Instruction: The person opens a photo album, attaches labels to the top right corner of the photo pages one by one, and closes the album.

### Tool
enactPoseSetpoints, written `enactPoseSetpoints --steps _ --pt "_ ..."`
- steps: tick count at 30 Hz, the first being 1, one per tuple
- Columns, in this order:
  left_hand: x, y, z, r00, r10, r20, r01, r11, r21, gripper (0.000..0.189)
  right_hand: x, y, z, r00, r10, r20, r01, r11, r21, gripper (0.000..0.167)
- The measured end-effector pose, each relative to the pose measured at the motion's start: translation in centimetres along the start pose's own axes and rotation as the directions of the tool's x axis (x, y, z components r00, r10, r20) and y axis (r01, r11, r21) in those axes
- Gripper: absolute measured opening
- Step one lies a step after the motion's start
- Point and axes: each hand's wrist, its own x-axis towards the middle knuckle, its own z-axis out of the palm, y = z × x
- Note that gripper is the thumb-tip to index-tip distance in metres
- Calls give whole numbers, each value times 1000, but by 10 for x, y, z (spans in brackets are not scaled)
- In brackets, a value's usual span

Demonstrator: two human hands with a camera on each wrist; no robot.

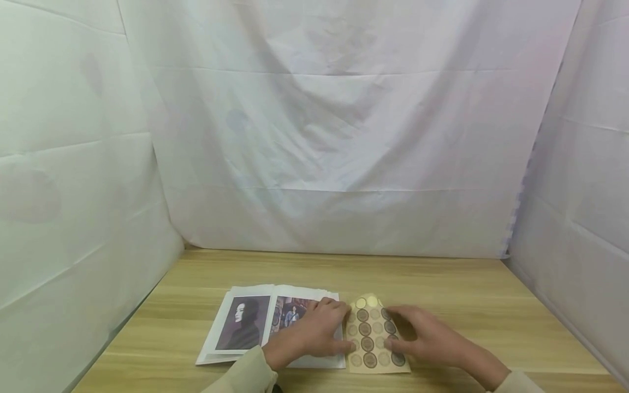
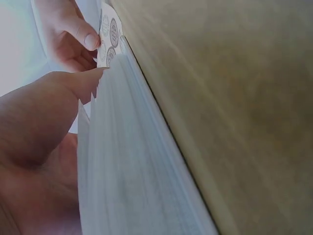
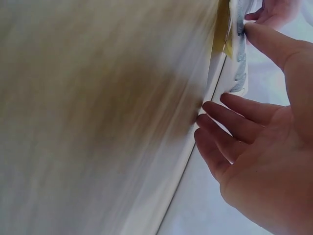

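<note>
A tan sheet of round stickers (image 1: 367, 345), printed in columns, lies on the table just right of an open photo album (image 1: 244, 322). Over the album's right page rests my left hand (image 1: 319, 330), its thumb reaching the sheet's left edge. The left wrist view shows that hand (image 2: 44, 132) beside the thick stack of album pages (image 2: 132, 147). My right hand (image 1: 432, 339) is at the sheet's right edge, thumb touching its face and fingers loosely extended. In the right wrist view the fingertips of this hand (image 3: 264, 142) are down near the table.
The wood-grain table (image 1: 467, 295) extends around the album and sheet. White cloth (image 1: 324, 136) hangs behind it, with more cloth along both sides. A portrait (image 1: 243, 323) fills the album's left page; a second photo (image 1: 290, 314) is partly covered by my left hand.
</note>
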Motion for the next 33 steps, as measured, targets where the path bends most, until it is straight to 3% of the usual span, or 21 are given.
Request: enactPoseSetpoints --steps 10,16,22,26,30,33 --pt "4 1 1 998 -25 -50 16 985 -170 91 2 2 -3 999 25 -20 -19 967 254 71" --pt "6 2 2 997 -53 -62 40 982 -183 97 4 6 -3 994 88 -59 -59 923 380 89" --pt "12 0 6 989 -110 -98 77 951 -298 97 3 7 -5 990 110 -88 -61 898 436 94" --pt "16 -4 7 981 -123 -148 36 872 -488 72 2 6 -5 992 90 -85 -39 880 473 90" --pt "18 -8 7 972 -155 -177 -6 735 -678 46 1 7 -5 993 81 -86 -29 872 488 90" --pt "17 -7 7 971 -175 -163 -13 640 -768 41 0 6 -5 993 85 -87 -31 868 496 91"
